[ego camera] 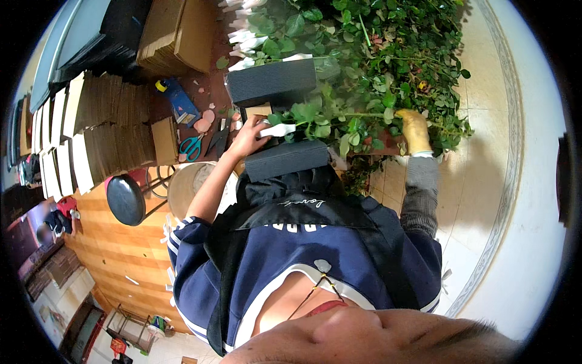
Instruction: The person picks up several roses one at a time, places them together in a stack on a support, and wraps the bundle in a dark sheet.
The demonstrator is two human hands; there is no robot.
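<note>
My bare left hand (249,139) holds the base of a white net-sleeved flower head (279,130), between two dark corrugated blocks (273,82) (287,159). From this head a green rose stem (363,114) with leaves runs right. At its far end my right hand (414,129), in a yellow glove with a grey sleeve above it, is closed around the stem among leaves; its fingertips are partly hidden. A small piece of brown cardboard (259,110) lies just beyond my left hand. Leafy rose stems (386,59) are heaped beyond and beside my right hand.
Teal-handled scissors (191,146), a blue tool or box (179,102) and pink round scraps (204,122) lie left on the dark red table. Stacks of cardboard sheets (107,104) fill the far left. A round black stool (126,200) stands below; other people (59,220) are in the left background.
</note>
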